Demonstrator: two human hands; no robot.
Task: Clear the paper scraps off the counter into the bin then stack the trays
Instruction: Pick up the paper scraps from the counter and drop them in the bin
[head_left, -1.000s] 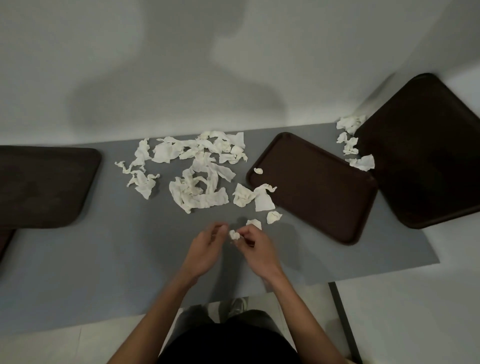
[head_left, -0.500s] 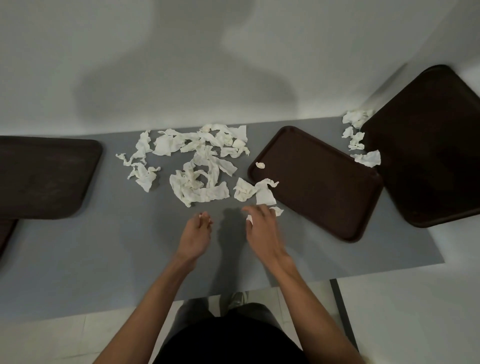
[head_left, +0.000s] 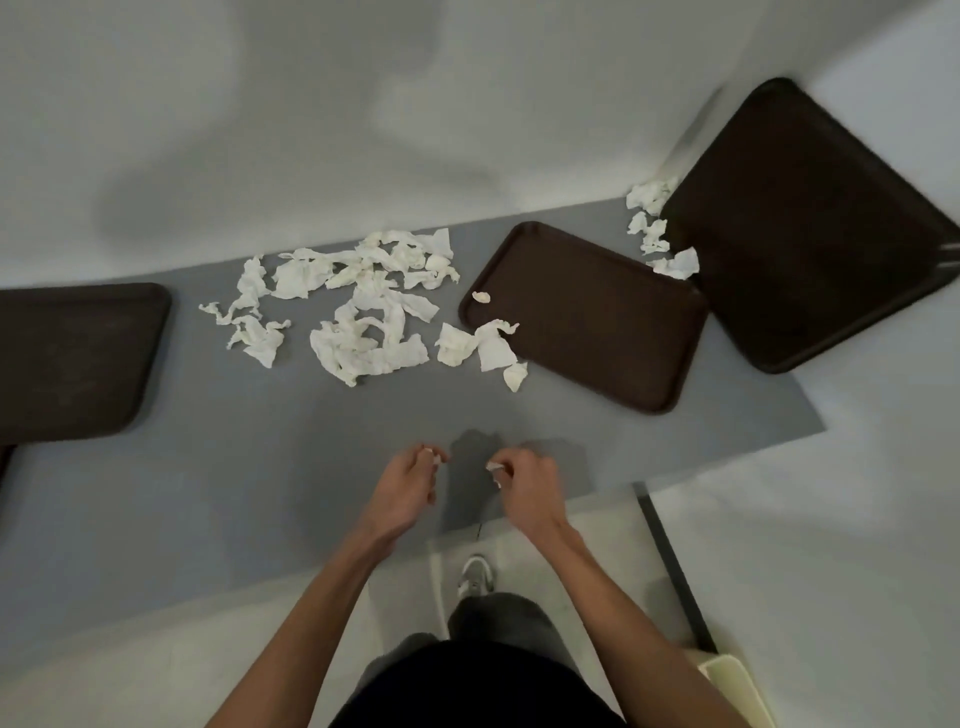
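Both hands have drawn back from the pile to the near edge of the counter (head_left: 208, 467). The left hand (head_left: 408, 491) pinches a small scrap (head_left: 438, 458), and the right hand (head_left: 532, 488) pinches a second scrap (head_left: 495, 470). Most paper scraps (head_left: 363, 322) lie between the left tray (head_left: 72, 358) and the middle tray (head_left: 587, 317). Better, I think, to gather many pieces into one handful before going to the pale bin (head_left: 727, 675).

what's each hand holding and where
The left hand pinches a small paper scrap; the right hand pinches a second scrap. Which part of each cannot be told.
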